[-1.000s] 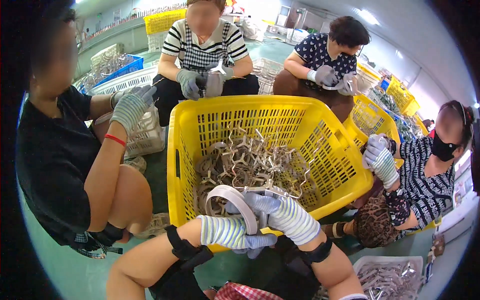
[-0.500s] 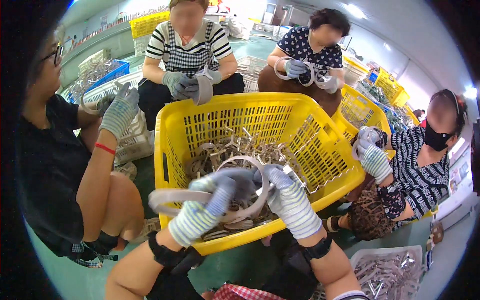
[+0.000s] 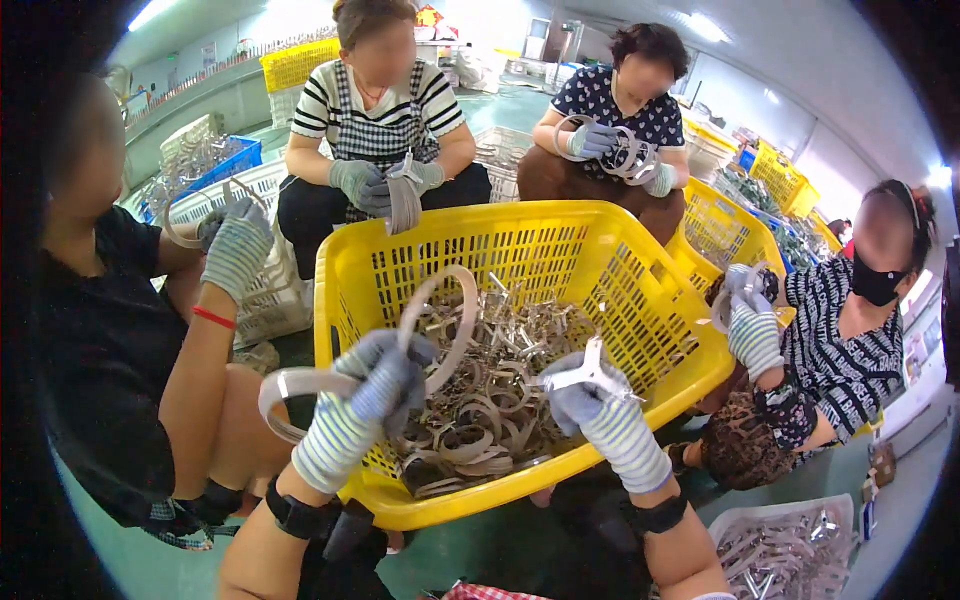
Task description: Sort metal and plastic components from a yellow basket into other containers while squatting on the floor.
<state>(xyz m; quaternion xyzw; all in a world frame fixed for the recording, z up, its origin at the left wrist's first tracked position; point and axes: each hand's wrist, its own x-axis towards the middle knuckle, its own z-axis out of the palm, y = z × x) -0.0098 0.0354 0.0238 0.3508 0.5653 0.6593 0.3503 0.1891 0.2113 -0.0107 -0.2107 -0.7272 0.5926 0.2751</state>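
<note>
My left hand [image 3: 365, 400], in a striped grey glove, is closed around flat metal rings. One ring [image 3: 466, 335] stands up over the basket, while other stacked rings [image 3: 292, 384] stick out on the hand's left side. A shiny three-armed metal piece [image 3: 590, 374] is pinched in my gloved right hand [image 3: 612, 418], palm side mostly hidden. Both hands are above the near part of a yellow plastic basket [image 3: 480, 212], apart from each other. Inside it lies a loose heap of metal rings and branched metal pieces [image 3: 500, 385].
Several gloved co-workers sit around the basket, holding similar rings; one's striped glove [image 3: 238, 248] is close on the left, another's [image 3: 755, 335] on the right. A white crate [image 3: 845, 510] of metal pieces stands at lower right. Another yellow basket [image 3: 730, 225] is behind.
My hands have separated: the left moved left and down with its rings, the right slightly right. The three-armed piece now shows plainly in my right hand. The ring is no longer between both hands.
</note>
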